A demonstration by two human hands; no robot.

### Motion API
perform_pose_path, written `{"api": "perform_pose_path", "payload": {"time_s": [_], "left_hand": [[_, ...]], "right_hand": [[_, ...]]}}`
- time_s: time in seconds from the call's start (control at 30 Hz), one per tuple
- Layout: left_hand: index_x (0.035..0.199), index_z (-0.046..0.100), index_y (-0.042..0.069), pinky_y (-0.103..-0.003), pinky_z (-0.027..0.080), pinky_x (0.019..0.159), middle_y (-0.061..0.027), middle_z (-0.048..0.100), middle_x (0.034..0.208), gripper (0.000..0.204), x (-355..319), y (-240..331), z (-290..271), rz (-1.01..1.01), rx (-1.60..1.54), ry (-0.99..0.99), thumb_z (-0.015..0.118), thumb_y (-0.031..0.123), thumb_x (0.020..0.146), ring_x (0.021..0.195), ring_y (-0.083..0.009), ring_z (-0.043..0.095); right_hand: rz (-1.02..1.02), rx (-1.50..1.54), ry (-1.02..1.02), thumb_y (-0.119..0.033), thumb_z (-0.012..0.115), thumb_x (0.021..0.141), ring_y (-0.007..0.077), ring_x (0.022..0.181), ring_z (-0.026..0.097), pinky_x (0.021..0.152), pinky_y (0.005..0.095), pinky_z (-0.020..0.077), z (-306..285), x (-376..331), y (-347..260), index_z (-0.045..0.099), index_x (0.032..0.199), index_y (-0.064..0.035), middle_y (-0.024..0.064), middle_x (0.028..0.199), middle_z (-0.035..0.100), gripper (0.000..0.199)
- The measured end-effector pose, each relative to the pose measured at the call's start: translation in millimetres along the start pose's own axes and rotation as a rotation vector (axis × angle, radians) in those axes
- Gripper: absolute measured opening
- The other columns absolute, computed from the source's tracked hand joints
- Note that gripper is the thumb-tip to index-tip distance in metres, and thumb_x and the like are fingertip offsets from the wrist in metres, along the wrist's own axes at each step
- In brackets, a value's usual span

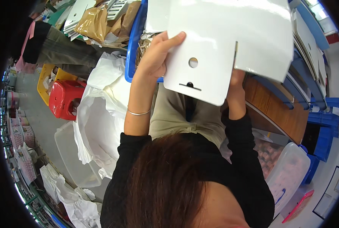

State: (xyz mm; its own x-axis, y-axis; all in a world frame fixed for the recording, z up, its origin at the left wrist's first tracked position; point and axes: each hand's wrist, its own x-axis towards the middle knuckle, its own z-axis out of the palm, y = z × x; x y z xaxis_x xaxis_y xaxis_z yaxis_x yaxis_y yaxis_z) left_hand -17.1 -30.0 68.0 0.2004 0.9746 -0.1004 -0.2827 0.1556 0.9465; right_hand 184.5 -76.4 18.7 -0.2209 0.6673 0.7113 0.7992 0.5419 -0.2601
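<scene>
The left hand (pixel 154 57) grips the left edge of a big white card sheet (pixel 222 41), held up over the lap. The right hand (pixel 236 81) is behind it, grip hidden. It looks light, stiff, bendy; hold its edges.

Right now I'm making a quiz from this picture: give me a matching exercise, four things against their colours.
Things:
1. die-cut card sheet held by the left hand
2. stool
3. crate
4. bracelet

Colours:
a. blue
b. silver
c. white
d. red

Pairs: 1-c, 2-d, 3-a, 4-b
</scene>
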Motion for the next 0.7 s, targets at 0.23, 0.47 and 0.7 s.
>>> {"api": "perform_pose_path", "payload": {"time_s": [0.23, 0.47, 0.7], "left_hand": [[0.104, 0.054, -0.008, -0.024, 0.048, 0.069, -0.0228, 0.061, 0.096, 0.040, -8.9, 0.9, -5.7, -0.029, -0.114, -0.112, 0.064, 0.026, 0.083, 0.082, -0.0275, 0.061], [0.098, 0.056, -0.003, -0.021, 0.046, 0.067, -0.0096, 0.059, 0.084, 0.027, -15.9, 25.0, -17.2, 0.221, -0.075, 0.185, 0.061, 0.020, 0.086, 0.071, -0.0121, 0.056], [0.115, 0.051, -0.004, -0.024, 0.048, 0.071, -0.0160, 0.062, 0.102, 0.039, 23.7, 104.1, 14.7, 0.225, -0.164, -0.047, 0.055, 0.025, 0.090, 0.082, -0.0199, 0.063]], "right_hand": [[0.336, 0.776, 0.247, -0.006, 0.067, 0.068, 0.0243, 0.081, 0.060, 0.070, 0.0311, 0.0472, -0.2, 6.9, -30.0, 0.066, 0.090, -0.0011, 0.0138, 0.097, 0.063, 0.023], [-0.043, 0.308, 0.089, -0.009, 0.064, 0.064, 0.0266, 0.061, 0.055, 0.056, 0.0330, 0.0433, -0.5, 10.6, -29.2, 0.063, 0.095, -0.0034, 0.0095, 0.079, 0.062, 0.032], [0.234, -0.305, -0.299, -0.005, 0.055, 0.069, 0.0267, 0.053, 0.055, 0.047, 0.0352, 0.0406, 15.1, 5.1, -26.5, 0.060, 0.103, -0.0046, 0.0086, 0.069, 0.059, 0.035]]}}
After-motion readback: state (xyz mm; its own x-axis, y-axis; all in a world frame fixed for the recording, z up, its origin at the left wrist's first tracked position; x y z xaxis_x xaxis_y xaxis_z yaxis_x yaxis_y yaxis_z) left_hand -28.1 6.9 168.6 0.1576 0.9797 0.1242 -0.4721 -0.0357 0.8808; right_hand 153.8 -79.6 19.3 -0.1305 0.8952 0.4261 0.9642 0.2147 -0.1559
